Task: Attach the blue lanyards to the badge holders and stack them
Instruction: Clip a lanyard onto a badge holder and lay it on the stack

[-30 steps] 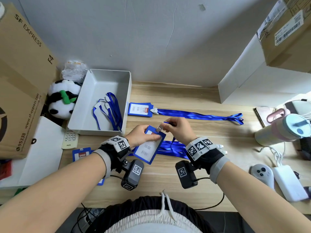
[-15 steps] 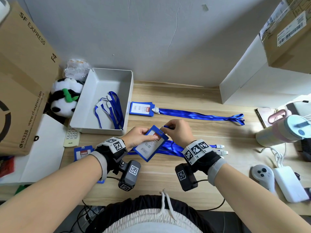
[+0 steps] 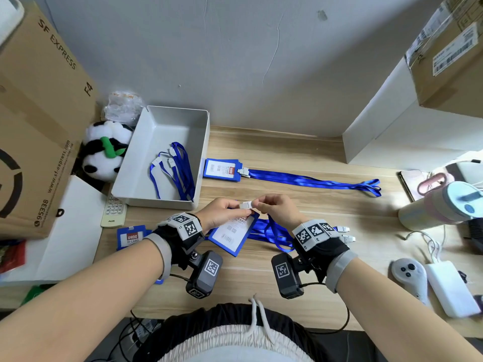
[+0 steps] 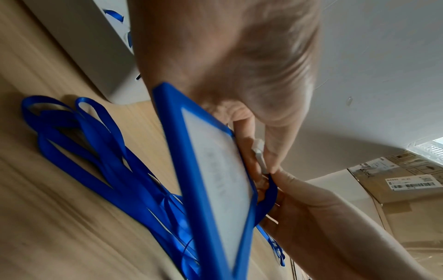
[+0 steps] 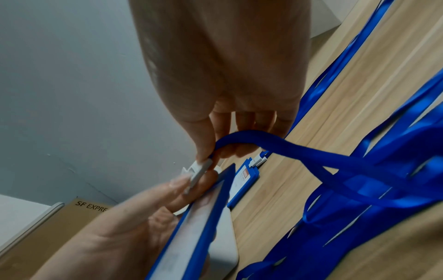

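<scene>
My left hand [image 3: 224, 212] grips the top of a blue badge holder [image 3: 232, 235] [image 4: 210, 180] [image 5: 191, 227], tilted above the desk's middle. My right hand [image 3: 274, 207] pinches the white clip [image 3: 247, 205] [image 5: 197, 173] [image 4: 260, 157] of a blue lanyard [image 3: 271, 231] [image 5: 311, 157] against the holder's top edge. The strap trails down to a heap of lanyards [image 4: 95, 136] on the wood. Farther back lies a badge holder with its lanyard attached [image 3: 222, 169], the strap stretched to the right. Another badge holder [image 3: 132, 237] lies at the left, partly behind my wrist.
A grey tray [image 3: 146, 158] at the back left holds several blue lanyards [image 3: 177, 168]. A remote [image 3: 113, 211], a panda toy [image 3: 104, 150] and a cardboard box [image 3: 39, 121] stand left. At the right are a tumbler [image 3: 444, 207], a game controller [image 3: 410, 273] and a white charger [image 3: 452, 288].
The badge holder has tilted flatter and dropped a little. My right hand has brought the white clip onto the holder's top edge, and both hands have closed in on it.
</scene>
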